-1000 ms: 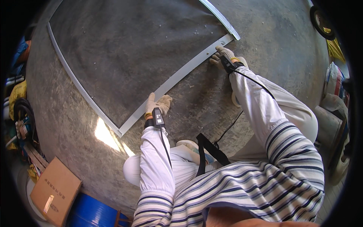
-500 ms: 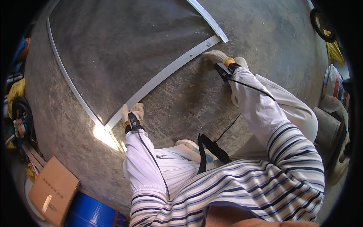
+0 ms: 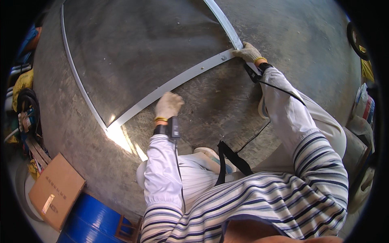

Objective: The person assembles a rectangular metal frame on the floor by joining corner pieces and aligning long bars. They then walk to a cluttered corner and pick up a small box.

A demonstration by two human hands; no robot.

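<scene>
A large frame of pale metal strips lies on the floor, its near strip [image 3: 190, 73] slanting up to the right. The area inside the frame looks dark grey. My right hand [image 3: 250, 53], in a knitted pale glove, closes its fingers on the frame's right corner, where the near strip meets the right-hand strip [image 3: 224, 22]. My gloved left hand [image 3: 169, 106] is beside the near strip, left of its middle, with the fingers curled in. Whether it holds anything is hidden. A thin side strip [image 3: 75, 69] runs up the left.
At lower left are a cardboard box [image 3: 56, 192] and a blue drum [image 3: 95, 220]. Assorted tools and bags [image 3: 26, 97] line the left edge. A black tyre [image 3: 356, 42] and sacks [image 3: 362, 105] stand at the right. A black strap [image 3: 231, 162] hangs near my knees.
My left hand has come away from the frame's left corner, moving right and farther out. My right hand has moved right and a little farther out, onto the right corner.
</scene>
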